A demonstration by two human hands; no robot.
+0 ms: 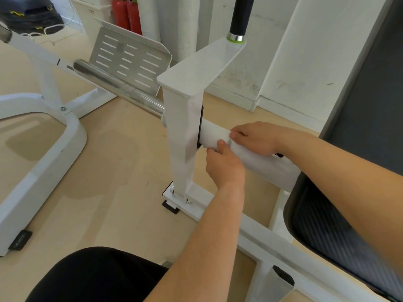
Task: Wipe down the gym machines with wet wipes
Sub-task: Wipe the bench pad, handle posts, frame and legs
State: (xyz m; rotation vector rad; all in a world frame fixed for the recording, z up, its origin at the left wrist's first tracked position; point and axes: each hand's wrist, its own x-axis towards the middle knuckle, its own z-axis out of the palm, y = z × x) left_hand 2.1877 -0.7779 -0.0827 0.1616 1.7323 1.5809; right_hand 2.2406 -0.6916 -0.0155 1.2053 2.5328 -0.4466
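A knee in black trousers (pixel 98 277) fills the foreground beside a white gym machine, whose dark seat pad (pixel 327 232) lies to the right of the upright post (pixel 181 136). Just right of the post, both hands close on the horizontal tube (pixel 210 132). The left hand (pixel 224 164) takes its grip from below with the thumb on top, and the right hand (pixel 255 136) curls over from above. Under and between them a white wipe (pixel 257 161) appears wrapped round the tube, though white on white hides its edges. The wipe looks light, limp and damp, apt to bunch or slip on smooth paint. The tube seems rigid and fixed, so it should take firm pressure, best with the wipe pinned all round it. Beyond the post to the left run a chrome bar (pixel 117 86) and a slotted plate (pixel 130 55). Red extinguishers (pixel 126 14) stand farthest off.
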